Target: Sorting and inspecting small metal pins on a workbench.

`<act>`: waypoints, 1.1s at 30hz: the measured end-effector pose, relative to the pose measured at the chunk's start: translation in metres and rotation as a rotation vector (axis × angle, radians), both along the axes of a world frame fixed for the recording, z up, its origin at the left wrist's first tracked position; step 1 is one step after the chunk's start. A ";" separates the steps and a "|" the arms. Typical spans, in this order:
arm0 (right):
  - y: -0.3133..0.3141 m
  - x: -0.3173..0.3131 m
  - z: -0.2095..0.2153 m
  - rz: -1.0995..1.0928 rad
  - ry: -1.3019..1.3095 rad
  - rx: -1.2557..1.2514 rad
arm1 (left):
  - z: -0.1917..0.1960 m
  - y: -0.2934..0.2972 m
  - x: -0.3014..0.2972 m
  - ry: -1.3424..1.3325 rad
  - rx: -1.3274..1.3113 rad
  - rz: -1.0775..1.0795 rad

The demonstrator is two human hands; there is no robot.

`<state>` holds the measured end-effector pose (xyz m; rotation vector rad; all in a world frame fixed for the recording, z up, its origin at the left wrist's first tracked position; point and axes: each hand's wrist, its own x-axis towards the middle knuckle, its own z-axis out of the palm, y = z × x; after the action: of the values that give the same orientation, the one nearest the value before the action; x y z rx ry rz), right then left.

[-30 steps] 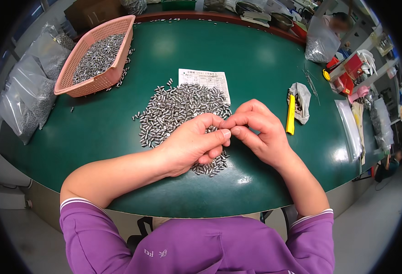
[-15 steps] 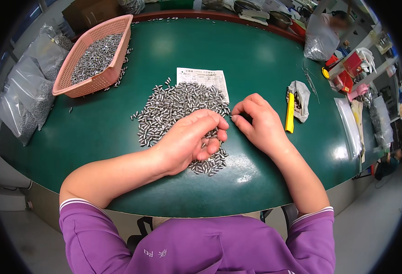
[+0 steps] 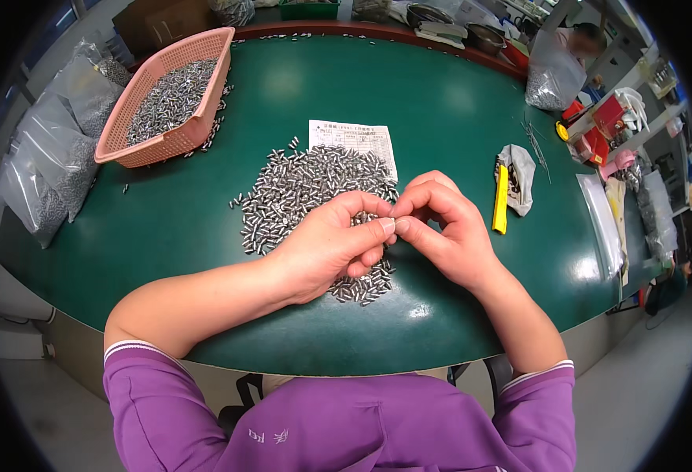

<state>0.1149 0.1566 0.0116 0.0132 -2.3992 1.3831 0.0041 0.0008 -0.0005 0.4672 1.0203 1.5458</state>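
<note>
The left hand (image 3: 332, 245) rested over the near edge of a heap of small metal pins (image 3: 307, 189) on the green table (image 3: 456, 102), its fingers curled in and the thumb and forefinger pressed together at the tips. The right hand (image 3: 446, 230) met it just beside the heap, fingers bent and closed, thumb and forefinger tips touching those of the left. Whatever lay pinched between them was too small to make out. A printed paper slip (image 3: 355, 138) lay partly under the far side of the heap. A pink basket (image 3: 196, 130) holding more pins stood well apart at the far left, and a yellow cutter (image 3: 502, 199) lay near the right hand.
</note>
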 end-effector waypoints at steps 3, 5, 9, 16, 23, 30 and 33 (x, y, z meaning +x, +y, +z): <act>0.003 -0.001 0.000 -0.028 0.020 0.030 | -0.002 0.000 0.000 -0.018 0.018 0.012; 0.008 -0.004 -0.004 -0.090 0.059 0.117 | -0.002 0.000 -0.001 -0.031 0.030 0.023; 0.022 -0.006 -0.014 -0.192 0.002 0.339 | 0.004 0.000 -0.001 -0.043 -0.012 0.039; 0.022 -0.006 -0.014 -0.210 -0.042 0.594 | 0.005 -0.001 -0.001 -0.065 -0.007 0.085; 0.025 -0.007 -0.016 -0.196 -0.002 0.653 | 0.005 0.001 -0.001 -0.059 -0.027 0.073; 0.002 -0.002 -0.002 0.004 0.011 -0.006 | 0.000 0.000 0.000 0.051 -0.046 -0.029; 0.004 -0.004 -0.003 0.028 0.083 0.114 | -0.002 0.001 -0.001 0.044 -0.015 -0.027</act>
<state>0.1109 0.1603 0.0083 0.1324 -2.4134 1.2314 0.0034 0.0014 -0.0021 0.5043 1.0550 1.5091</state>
